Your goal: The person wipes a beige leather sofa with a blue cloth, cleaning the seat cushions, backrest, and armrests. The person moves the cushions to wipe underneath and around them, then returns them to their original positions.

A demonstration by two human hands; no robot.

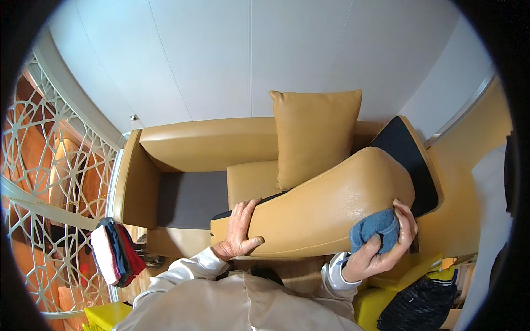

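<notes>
My left hand [241, 231] rests with fingers apart on the left end of a tan leather sofa cushion [314, 211]. Bunched in my right hand [387, 246] is a blue cloth [377, 228], pressed against the cushion's right end. The cushion lies slanted across the tan sofa [207, 136], its right end up near the armrest. Behind it a square tan pillow [316, 132] leans on the backrest. The dark seat base [186, 198] shows on the left, beside another tan cushion [248, 178].
Folded cloths [116, 252] hang at the left near a white lattice screen [62, 165]. A pale panelled wall [215, 58] stands behind the sofa. At the lower right are a yellow seat [370, 304] and a black garment or bag [418, 304].
</notes>
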